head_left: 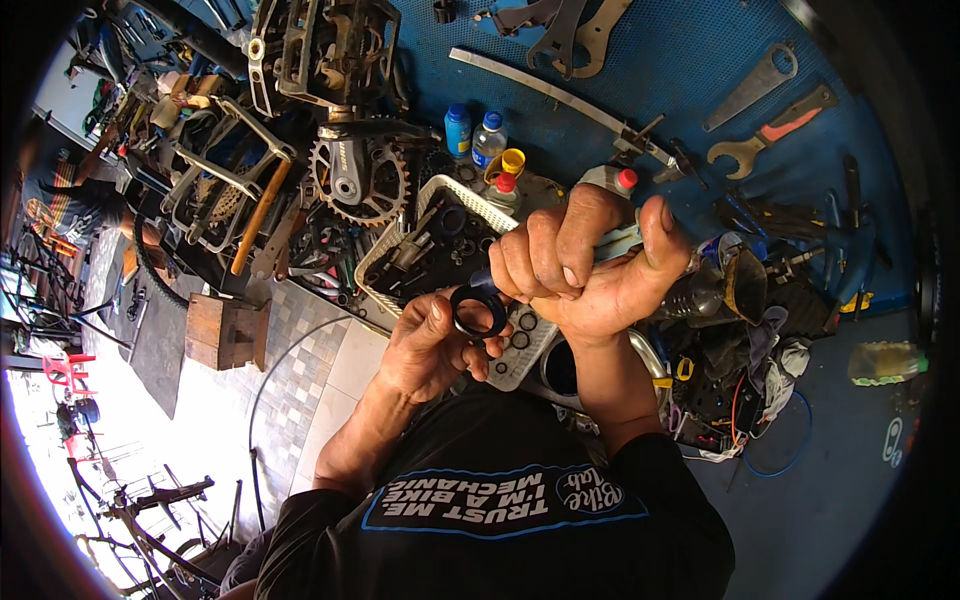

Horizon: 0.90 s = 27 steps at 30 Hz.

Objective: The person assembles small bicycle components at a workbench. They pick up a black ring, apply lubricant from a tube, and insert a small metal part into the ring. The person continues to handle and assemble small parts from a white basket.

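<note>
Black ring [460, 322], up before the mechanic's chest, in the left hand [422, 348]: grip pinched, thumb and fingers on its rim. Probably light and stiff, perhaps slick; outer edge looks the surest hold. Right hand [590, 270] just beside, fingers curled; cannot tell around what. Beyond: cream basket [441, 181] of small parts, capped bottles [488, 142].

White light is glaring left of the bare hands [600, 290], bleaching the pale floor [220, 430]; the blue perforated panel [690, 60] beyond is looking dimmer; fisheye edges are curving.
</note>
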Tool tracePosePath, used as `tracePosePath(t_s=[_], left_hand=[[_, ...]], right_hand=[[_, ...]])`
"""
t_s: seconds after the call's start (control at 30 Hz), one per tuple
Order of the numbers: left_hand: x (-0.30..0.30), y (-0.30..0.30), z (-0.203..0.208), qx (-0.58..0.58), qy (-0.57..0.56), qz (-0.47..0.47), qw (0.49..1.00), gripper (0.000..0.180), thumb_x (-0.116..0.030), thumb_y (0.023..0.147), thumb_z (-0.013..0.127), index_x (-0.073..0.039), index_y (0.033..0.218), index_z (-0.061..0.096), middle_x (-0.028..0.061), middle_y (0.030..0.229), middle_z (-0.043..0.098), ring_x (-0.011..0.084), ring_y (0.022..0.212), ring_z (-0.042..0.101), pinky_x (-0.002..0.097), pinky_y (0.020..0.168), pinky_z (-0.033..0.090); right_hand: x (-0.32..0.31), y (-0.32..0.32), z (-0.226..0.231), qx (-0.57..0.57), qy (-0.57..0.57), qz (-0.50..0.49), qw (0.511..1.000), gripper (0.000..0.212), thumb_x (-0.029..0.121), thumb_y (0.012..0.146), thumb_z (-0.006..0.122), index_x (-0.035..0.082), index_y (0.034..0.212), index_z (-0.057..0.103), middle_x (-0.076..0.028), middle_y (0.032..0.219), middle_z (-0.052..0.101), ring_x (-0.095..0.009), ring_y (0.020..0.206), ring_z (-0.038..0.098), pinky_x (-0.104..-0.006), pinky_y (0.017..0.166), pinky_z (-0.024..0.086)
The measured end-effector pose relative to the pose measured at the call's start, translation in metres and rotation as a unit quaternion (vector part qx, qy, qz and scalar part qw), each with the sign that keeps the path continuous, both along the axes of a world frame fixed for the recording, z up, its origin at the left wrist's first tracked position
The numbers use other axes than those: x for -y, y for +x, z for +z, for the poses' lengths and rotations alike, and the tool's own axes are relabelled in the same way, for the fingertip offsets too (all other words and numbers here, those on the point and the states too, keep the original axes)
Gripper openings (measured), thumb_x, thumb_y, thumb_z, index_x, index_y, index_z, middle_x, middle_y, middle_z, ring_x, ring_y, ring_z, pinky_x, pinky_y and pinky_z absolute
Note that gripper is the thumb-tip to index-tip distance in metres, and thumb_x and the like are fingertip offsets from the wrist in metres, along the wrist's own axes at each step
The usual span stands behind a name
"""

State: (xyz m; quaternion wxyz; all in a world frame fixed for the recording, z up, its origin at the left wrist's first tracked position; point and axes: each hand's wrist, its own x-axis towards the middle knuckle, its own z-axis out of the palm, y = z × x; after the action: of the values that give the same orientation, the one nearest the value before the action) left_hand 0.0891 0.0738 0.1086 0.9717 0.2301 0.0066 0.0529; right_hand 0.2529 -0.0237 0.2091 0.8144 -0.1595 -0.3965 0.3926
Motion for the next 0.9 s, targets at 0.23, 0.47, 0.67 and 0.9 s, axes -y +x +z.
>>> tracePosePath(t_s=[0.23, 0.47, 0.67, 0.9], left_hand=[[0.003, 0.004, -0.002, 0.039, -0.011, 0.006, 0.999, 0.065, -0.039, 0.098, 0.070, 0.010, 0.136, 0.053, 0.0237, 0.117, 0.068, 0.0355, 0.101, 0.073, 0.0399, 0.066, 0.069], [0.000, 0.009, -0.011, 0.070, -0.050, -0.006, 0.996, 0.062, -0.030, 0.097, 0.073, 0.006, 0.142, 0.050, 0.0238, 0.119, 0.066, 0.0395, 0.105, 0.072, 0.0440, 0.068, 0.070], [0.001, 0.009, -0.016, 0.093, -0.048, 0.020, 0.994, 0.064, -0.027, 0.094, 0.077, 0.003, 0.145, 0.050, 0.0236, 0.118, 0.066, 0.0386, 0.103, 0.073, 0.0428, 0.067, 0.070], [-0.008, 0.011, -0.020, 0.119, -0.005, 0.019, 0.993, 0.073, -0.018, 0.085, 0.085, -0.002, 0.148, 0.052, 0.0216, 0.119, 0.067, 0.0360, 0.095, 0.075, 0.0408, 0.064, 0.069]], right_hand=[[-0.007, 0.003, -0.002, 0.006, 0.027, 0.037, 0.999, 0.075, 0.071, 0.103, 0.026, 0.008, 0.068, 0.046, -0.003, 0.052, 0.038, -0.016, 0.046, 0.029, -0.0349, 0.052, 0.033], [-0.011, 0.009, -0.002, 0.015, 0.048, 0.074, 0.996, 0.071, 0.069, 0.103, 0.023, 0.009, 0.076, 0.049, -0.002, 0.056, 0.040, -0.016, 0.047, 0.029, -0.0371, 0.054, 0.032], [-0.014, 0.006, -0.003, -0.001, 0.055, 0.081, 0.995, 0.070, 0.069, 0.104, 0.023, 0.009, 0.078, 0.050, -0.002, 0.056, 0.039, -0.016, 0.047, 0.029, -0.0370, 0.053, 0.032], [-0.013, 0.002, -0.004, -0.022, 0.058, 0.109, 0.992, 0.070, 0.067, 0.105, 0.021, 0.009, 0.077, 0.048, -0.002, 0.057, 0.041, -0.017, 0.047, 0.032, -0.0365, 0.053, 0.032]])
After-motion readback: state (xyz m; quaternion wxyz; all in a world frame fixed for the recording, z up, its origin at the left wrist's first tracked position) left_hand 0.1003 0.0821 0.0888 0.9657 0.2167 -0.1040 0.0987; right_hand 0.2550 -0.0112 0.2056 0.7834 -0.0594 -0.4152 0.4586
